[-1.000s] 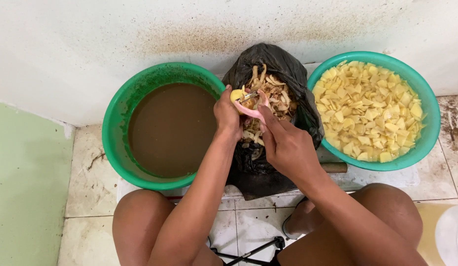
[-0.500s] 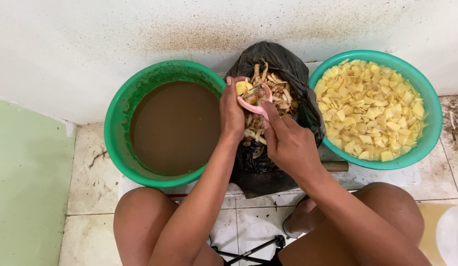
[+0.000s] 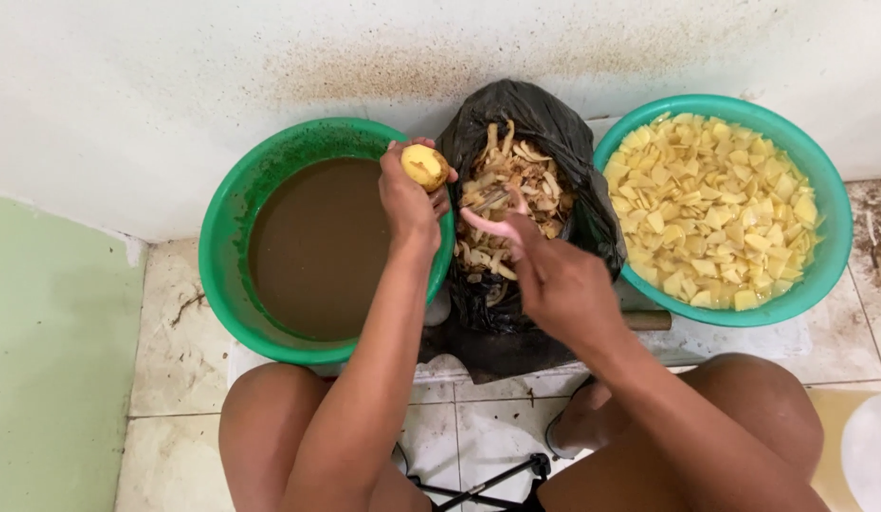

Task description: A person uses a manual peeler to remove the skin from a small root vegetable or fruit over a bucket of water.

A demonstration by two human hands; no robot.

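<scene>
In the head view, you had two green basins, one black bag and one potato in front of you. Your left hand (image 3: pixel 409 194) was closed around the single potato (image 3: pixel 425 167), a yellow, partly peeled one, and held it up over the gap between the left basin's rim and the bag. Your right hand (image 3: pixel 554 280) was closed on a pink peeler (image 3: pixel 490 226), its handle gripped in your fingers and its tip over the bag, just beside the potato but apart from it.

The left green basin (image 3: pixel 234 228) held murky brown water, and I could not tell whether anything lay under it. The right green basin (image 3: pixel 829 248) was heaped with pale yellow cut pieces (image 3: pixel 715 209), too many to count. Between the two basins stood the black bag (image 3: pixel 544 118), open at the top and filled with a pile of brownish peelings (image 3: pixel 507 185). Both basins touched the bag on either side.

You sat low, with your two bare knees at the bottom of the view, one under each forearm. Everything stood on the floor, which was laid with pale tiles (image 3: pixel 175 313), stained and gritty, with dark joints. A white cloth (image 3: pixel 459 436) lay on the tiles between your legs. Behind the basins rose a white wall (image 3: pixel 175 76), speckled with brown splashes along its upper part. On the far left lay a flat pale green surface (image 3: pixel 52 360).
</scene>
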